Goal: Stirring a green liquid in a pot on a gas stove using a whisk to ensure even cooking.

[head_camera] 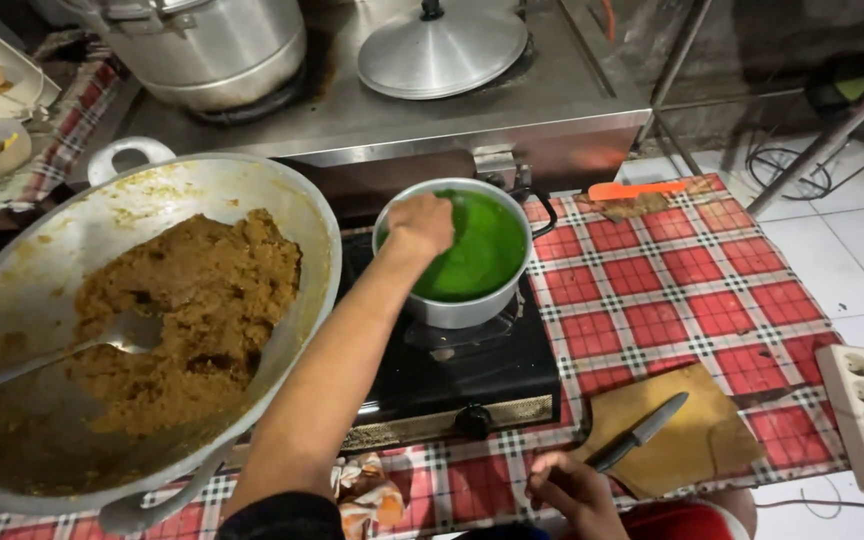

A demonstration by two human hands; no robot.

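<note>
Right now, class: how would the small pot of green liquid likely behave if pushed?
The pot is nearly full, so the green liquid would probably slosh or spill. It likely feels heavy for its size. Perched on the burner, it might tip.

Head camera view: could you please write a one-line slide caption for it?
Left hand over a round metal pot of green liquid on a black stove; right hand beside a dark-handled knife.

Left arm (327, 380) bare below dark rolled sleeve (282, 515); right hand (572, 490) bare, no rings visible

A pot (472, 262) is sitting on the stove (457, 385), a wok (132, 320) lying to its left, a knife (640, 432) resting on a board (682, 440) to its right.
</note>
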